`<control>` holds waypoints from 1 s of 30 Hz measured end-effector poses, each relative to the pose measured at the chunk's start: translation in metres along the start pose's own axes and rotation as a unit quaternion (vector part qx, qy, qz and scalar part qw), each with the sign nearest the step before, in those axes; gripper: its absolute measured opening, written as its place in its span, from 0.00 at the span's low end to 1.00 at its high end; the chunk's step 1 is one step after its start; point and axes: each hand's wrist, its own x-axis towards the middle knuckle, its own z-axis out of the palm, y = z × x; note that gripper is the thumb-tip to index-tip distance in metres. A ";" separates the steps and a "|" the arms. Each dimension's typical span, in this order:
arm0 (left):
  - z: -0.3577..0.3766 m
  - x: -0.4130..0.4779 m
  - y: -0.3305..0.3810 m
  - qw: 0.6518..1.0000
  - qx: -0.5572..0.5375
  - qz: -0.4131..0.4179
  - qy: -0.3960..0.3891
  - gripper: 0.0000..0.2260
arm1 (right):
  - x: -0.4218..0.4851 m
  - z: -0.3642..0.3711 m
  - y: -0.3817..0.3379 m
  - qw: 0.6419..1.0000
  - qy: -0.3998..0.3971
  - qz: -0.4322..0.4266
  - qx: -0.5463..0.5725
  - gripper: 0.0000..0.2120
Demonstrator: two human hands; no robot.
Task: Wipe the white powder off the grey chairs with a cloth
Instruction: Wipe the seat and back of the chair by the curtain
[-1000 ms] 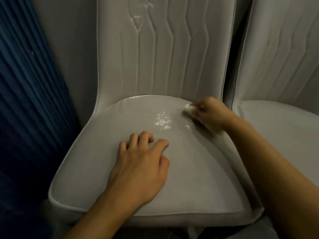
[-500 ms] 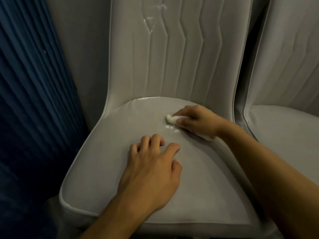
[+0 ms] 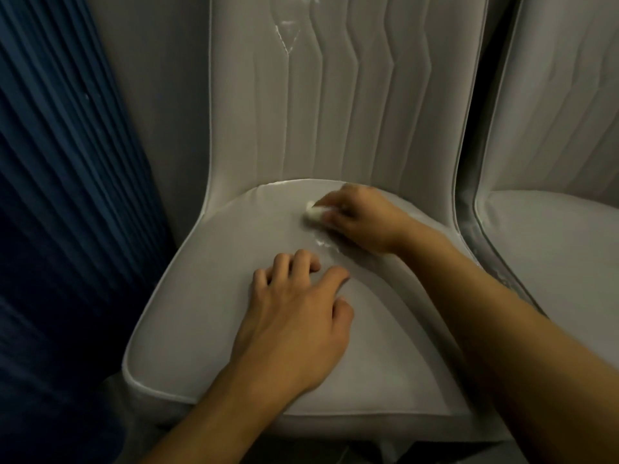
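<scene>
A grey padded chair [image 3: 207, 296] fills the middle of the view. My right hand [image 3: 361, 219] presses a small white cloth [image 3: 313, 212] onto the back of its seat, with only the cloth's left end showing past my fingers. A thin smear of white powder [image 3: 323, 243] lies on the seat just below the cloth. More white powder [image 3: 286, 31] streaks the stitching high on the backrest. My left hand [image 3: 298, 323] rests flat on the middle of the seat, fingers spread and holding nothing.
A second grey chair [image 3: 549, 249] stands close on the right, with white powder [image 3: 475, 232] along the left edge of its seat. A dark blue pleated curtain [image 3: 57, 212] hangs on the left. A grey wall [image 3: 157, 95] is behind the chairs.
My right hand has swept the cloth leftward from the seat's back right, over the powder patch. The patch has shrunk to a thin smear. My left hand has stayed in place.
</scene>
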 end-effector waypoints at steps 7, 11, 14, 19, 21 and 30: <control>-0.001 -0.001 0.001 1.000 -0.007 -0.003 0.005 0.18 | -0.016 0.009 0.042 0.980 0.052 0.186 -0.047 0.16; -0.001 -0.001 0.001 1.000 0.001 0.001 0.002 0.18 | -0.025 0.006 0.009 0.996 -0.027 0.081 -0.004 0.16; -0.001 -0.001 0.001 1.000 0.003 0.002 0.003 0.18 | -0.033 -0.002 -0.008 0.995 -0.089 0.009 0.053 0.15; 0.000 -0.002 0.001 1.000 -0.004 0.001 0.001 0.18 | -0.040 -0.014 0.047 0.976 0.081 0.201 -0.035 0.17; 0.000 -0.002 0.002 1.000 -0.003 -0.001 0.001 0.18 | -0.045 -0.009 0.055 0.956 0.096 0.270 -0.060 0.19; -0.003 -0.003 0.004 1.000 0.007 0.001 0.000 0.18 | -0.028 0.001 -0.028 0.997 -0.042 0.049 0.051 0.16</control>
